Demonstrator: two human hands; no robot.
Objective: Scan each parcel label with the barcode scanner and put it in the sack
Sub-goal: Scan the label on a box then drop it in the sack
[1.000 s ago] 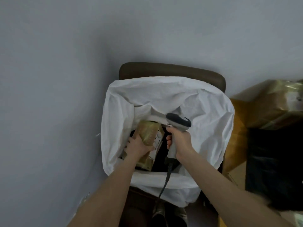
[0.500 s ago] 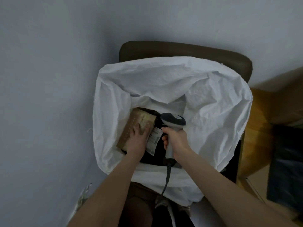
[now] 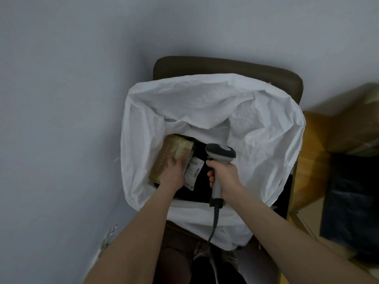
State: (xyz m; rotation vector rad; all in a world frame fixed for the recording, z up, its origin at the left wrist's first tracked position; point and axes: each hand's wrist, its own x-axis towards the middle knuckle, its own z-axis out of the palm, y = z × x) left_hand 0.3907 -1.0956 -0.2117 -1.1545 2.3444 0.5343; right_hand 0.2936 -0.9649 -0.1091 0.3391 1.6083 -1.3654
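We see left hand [image 3: 174, 173] flat on brown parcel [image 3: 171, 158] inside white sack [image 3: 266, 140], fingers spread, pressing it down to seat it. Right hand [image 3: 226, 178], fingers wrapped round barcode scanner [image 3: 220, 155], held clear above sack mouth. Label [image 3: 193, 171] faces up. Sack propped on chair [image 3: 225, 65], mouth open for drops.

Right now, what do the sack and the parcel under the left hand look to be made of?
Sack: thin white cloth or woven plastic, matte; it creases and slumps softly. Parcel: seemingly brown cardboard under glossy clear tape, going by shiny patches, with a white paper label. The left hand covers part.
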